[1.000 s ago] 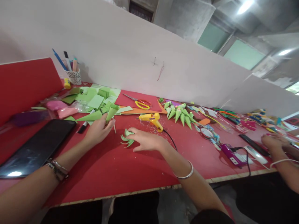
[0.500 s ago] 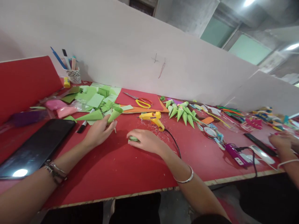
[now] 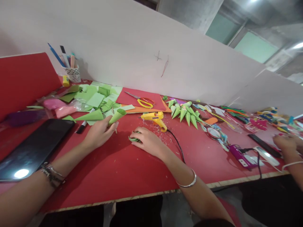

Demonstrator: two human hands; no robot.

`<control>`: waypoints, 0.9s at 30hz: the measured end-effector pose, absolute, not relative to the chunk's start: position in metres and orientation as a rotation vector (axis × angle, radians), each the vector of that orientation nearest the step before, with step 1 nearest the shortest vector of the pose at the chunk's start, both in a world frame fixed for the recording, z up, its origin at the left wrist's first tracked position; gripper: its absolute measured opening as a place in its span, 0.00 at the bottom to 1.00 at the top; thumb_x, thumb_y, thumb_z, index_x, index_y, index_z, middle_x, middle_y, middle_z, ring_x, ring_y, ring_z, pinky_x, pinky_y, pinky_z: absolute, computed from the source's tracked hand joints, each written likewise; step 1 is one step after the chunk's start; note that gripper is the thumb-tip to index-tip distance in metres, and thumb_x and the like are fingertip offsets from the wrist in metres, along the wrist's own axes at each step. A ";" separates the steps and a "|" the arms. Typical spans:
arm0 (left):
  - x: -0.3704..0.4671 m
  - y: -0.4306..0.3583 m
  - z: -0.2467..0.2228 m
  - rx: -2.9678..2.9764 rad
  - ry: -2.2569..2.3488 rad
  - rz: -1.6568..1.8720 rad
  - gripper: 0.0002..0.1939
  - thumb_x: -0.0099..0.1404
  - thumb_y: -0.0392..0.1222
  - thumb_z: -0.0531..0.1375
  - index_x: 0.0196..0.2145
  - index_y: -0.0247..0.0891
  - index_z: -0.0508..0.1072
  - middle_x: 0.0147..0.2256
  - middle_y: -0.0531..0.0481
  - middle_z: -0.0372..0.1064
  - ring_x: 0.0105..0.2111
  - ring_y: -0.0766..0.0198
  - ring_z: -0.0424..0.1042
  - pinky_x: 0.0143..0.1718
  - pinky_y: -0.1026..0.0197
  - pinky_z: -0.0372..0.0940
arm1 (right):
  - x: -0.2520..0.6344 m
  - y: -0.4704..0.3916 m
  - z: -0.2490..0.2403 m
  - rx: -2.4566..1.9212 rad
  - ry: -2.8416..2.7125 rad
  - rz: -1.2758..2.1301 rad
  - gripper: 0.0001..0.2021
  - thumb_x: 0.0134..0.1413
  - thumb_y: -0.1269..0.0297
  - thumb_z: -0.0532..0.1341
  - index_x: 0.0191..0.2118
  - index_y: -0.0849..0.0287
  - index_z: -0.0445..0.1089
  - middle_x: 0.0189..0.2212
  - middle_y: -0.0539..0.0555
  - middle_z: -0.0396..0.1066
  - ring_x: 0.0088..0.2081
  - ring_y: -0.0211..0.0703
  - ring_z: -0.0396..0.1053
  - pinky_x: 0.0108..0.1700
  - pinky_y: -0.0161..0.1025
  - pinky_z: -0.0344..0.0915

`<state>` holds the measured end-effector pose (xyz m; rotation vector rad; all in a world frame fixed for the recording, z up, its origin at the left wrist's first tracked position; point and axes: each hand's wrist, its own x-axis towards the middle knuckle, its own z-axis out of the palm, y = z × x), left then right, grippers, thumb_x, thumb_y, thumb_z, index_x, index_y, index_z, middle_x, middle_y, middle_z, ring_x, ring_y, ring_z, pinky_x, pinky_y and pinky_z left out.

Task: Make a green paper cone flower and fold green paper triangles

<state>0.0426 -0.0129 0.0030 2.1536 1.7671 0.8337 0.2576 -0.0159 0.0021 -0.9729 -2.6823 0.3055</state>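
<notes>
My left hand [image 3: 101, 131] is closed round a light green paper cone [image 3: 117, 115], its wide end tilted up to the right. A thin stick [image 3: 116, 131] shows just below the fingers. My right hand [image 3: 146, 140] curls over a small green roll, perhaps tape [image 3: 133, 138], at the red tabletop; the fingers cover most of it. Behind the right hand lies a yellow glue gun [image 3: 155, 118], its black cord running toward me. Cut green paper pieces [image 3: 96, 100] lie in a heap behind the left hand.
Scissors [image 3: 142, 101] rest on red paper [image 3: 127, 93]. A green cone cluster [image 3: 186, 113] lies right of the glue gun. A phone-like black slab [image 3: 35, 148] is at left, a pen cup [image 3: 73, 74] behind. A purple power strip [image 3: 241, 156] sits near another person's hands [image 3: 287, 142].
The view has shifted slightly. My right fingers have moved a little on the green roll, so more of its left edge shows. The left hand still holds the cone.
</notes>
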 end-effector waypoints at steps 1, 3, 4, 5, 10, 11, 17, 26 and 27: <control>0.043 -0.013 0.003 2.159 1.762 0.836 0.14 0.62 0.49 0.45 0.26 0.39 0.60 0.17 0.57 0.58 0.18 0.65 0.59 0.21 0.65 0.49 | 0.258 -0.015 0.001 -0.960 -2.685 0.304 0.10 0.58 0.63 0.55 0.42 0.60 0.69 0.38 0.55 0.66 0.41 0.40 0.63 0.43 0.35 0.61; 0.042 -0.014 0.002 2.168 1.754 0.841 0.13 0.62 0.49 0.45 0.26 0.39 0.60 0.17 0.57 0.58 0.17 0.65 0.58 0.21 0.65 0.48 | 0.258 -0.015 0.001 -0.941 -2.686 0.291 0.10 0.57 0.63 0.55 0.42 0.60 0.68 0.38 0.56 0.67 0.42 0.41 0.62 0.44 0.36 0.61; 0.042 -0.014 0.002 2.170 1.748 0.842 0.13 0.62 0.49 0.45 0.26 0.39 0.60 0.17 0.57 0.58 0.18 0.65 0.58 0.21 0.65 0.48 | 0.257 -0.015 0.001 -0.939 -2.682 0.277 0.11 0.57 0.63 0.55 0.43 0.60 0.68 0.38 0.55 0.67 0.42 0.41 0.61 0.45 0.37 0.60; 0.042 -0.014 0.001 2.171 1.741 0.843 0.13 0.62 0.49 0.45 0.26 0.39 0.60 0.17 0.57 0.58 0.18 0.66 0.58 0.21 0.65 0.49 | 0.257 -0.016 0.002 -0.946 -2.674 0.259 0.11 0.58 0.63 0.55 0.45 0.60 0.67 0.38 0.55 0.68 0.42 0.42 0.60 0.46 0.38 0.60; 0.042 -0.014 0.001 2.171 1.710 0.854 0.14 0.62 0.48 0.45 0.25 0.39 0.60 0.17 0.56 0.57 0.19 0.66 0.58 0.22 0.66 0.50 | 0.255 -0.019 0.004 -1.005 -2.639 0.257 0.16 0.58 0.65 0.53 0.51 0.61 0.61 0.42 0.56 0.68 0.44 0.44 0.58 0.48 0.40 0.60; 0.042 -0.015 0.002 2.167 1.712 0.858 0.14 0.62 0.48 0.45 0.25 0.39 0.60 0.17 0.57 0.56 0.19 0.66 0.57 0.22 0.66 0.50 | 0.255 -0.019 0.004 -1.008 -2.643 0.258 0.16 0.58 0.65 0.54 0.51 0.61 0.60 0.44 0.56 0.67 0.45 0.44 0.58 0.48 0.40 0.60; 0.043 -0.015 0.005 2.150 1.731 0.854 0.14 0.61 0.49 0.46 0.24 0.39 0.60 0.16 0.57 0.55 0.18 0.66 0.57 0.21 0.66 0.49 | 0.255 -0.022 0.007 -1.115 -2.672 0.035 0.18 0.60 0.59 0.50 0.53 0.60 0.60 0.47 0.56 0.67 0.45 0.48 0.60 0.45 0.43 0.62; 0.041 -0.015 0.005 2.143 1.736 0.848 0.15 0.61 0.50 0.45 0.25 0.39 0.60 0.17 0.56 0.58 0.19 0.65 0.60 0.22 0.65 0.50 | 0.257 -0.025 0.010 -1.223 -2.688 0.114 0.12 0.60 0.60 0.50 0.43 0.59 0.66 0.36 0.54 0.67 0.36 0.42 0.67 0.33 0.34 0.62; 0.041 -0.015 0.005 2.150 1.737 0.849 0.15 0.61 0.50 0.45 0.24 0.39 0.60 0.17 0.56 0.57 0.19 0.65 0.60 0.22 0.65 0.50 | 0.257 -0.024 0.010 -1.207 -2.683 0.139 0.11 0.60 0.61 0.51 0.42 0.60 0.66 0.35 0.54 0.67 0.36 0.41 0.67 0.33 0.34 0.62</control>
